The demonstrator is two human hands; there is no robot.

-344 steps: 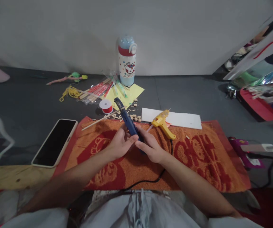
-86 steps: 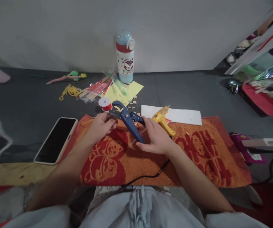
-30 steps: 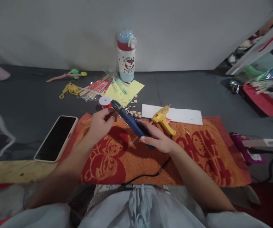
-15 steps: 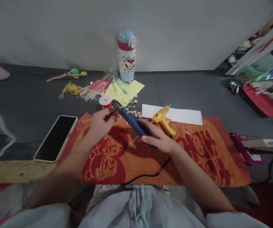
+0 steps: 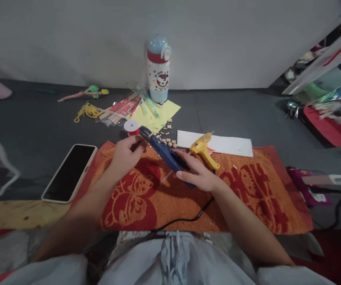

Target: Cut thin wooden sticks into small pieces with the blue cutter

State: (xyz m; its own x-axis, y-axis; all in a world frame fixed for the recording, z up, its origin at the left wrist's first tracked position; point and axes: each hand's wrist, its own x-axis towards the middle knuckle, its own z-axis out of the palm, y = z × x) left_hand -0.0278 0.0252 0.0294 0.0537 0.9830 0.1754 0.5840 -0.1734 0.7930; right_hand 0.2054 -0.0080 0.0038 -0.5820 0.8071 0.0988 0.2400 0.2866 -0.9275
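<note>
My right hand [image 5: 197,172] is wrapped round the handles of a blue hand cutter [image 5: 166,152], which I hold slanted above an orange-and-red towel [image 5: 176,208]. The cutter's dark head points to the far left. At that head my left hand [image 5: 130,152] has its fingers pinched together; what lies between them is hidden. A small pale bit shows across the jaws. Just beyond are several short cut wooden pieces [image 5: 170,143] and a spool of red ribbon or thread [image 5: 131,126]. Right of the cutter lies a yellow glue gun [image 5: 203,148] with a clear glue stick [image 5: 167,176] at its back.
A white strip of board [image 5: 232,144] lies under the glue gun's nozzle. Behind are a yellow paper [image 5: 170,109], bagged sticks [image 5: 120,111] and an upright bottle [image 5: 158,75]. A phone [image 5: 69,174] rests at left, a purple device [image 5: 307,186] at right. A black cord [image 5: 185,219] crosses the towel.
The cutter's head has tipped very slightly; both hands stay almost where they were.
</note>
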